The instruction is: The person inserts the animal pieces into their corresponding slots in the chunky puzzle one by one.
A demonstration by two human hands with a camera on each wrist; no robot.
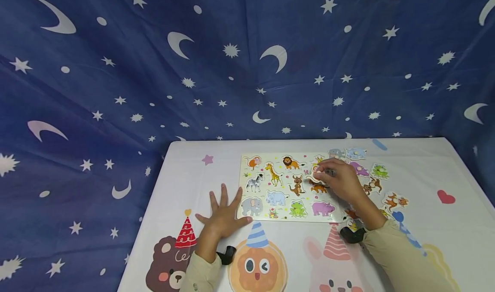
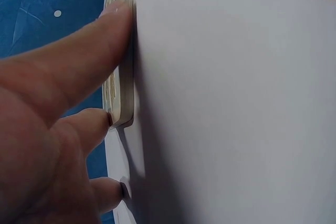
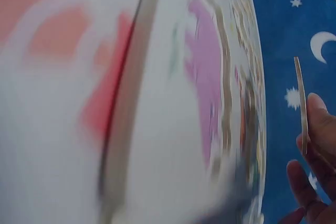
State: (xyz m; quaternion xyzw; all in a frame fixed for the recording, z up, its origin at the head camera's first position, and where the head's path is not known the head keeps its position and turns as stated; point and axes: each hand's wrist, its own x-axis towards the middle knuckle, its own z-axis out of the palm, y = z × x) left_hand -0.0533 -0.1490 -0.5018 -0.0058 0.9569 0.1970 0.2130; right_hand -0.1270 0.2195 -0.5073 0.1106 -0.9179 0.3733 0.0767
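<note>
My right hand (image 1: 342, 180) pinches a thin puzzle piece (image 1: 316, 171) with a pinkish picture, just above the right part of the animal puzzle board (image 1: 268, 158). In the right wrist view that piece (image 3: 301, 103) shows edge-on between thumb and fingers, raised off the board. My left hand (image 1: 222, 219) lies spread at the board's lower left corner. Its thumb rests on the board's edge (image 2: 126, 87) in the left wrist view, and fingertips sit beside the corner. Animals on the board include a zebra (image 1: 255, 182), a lion (image 1: 290, 163) and a purple hippo (image 1: 323, 208).
Loose pieces lie right of the board, among them a green frog (image 1: 380, 171), a blue rhino (image 1: 355, 153) and a kangaroo (image 1: 391, 201). Some are partly under my right forearm. A white table (image 1: 185, 163) with party-animal prints stands before a starry blue curtain (image 1: 216, 81).
</note>
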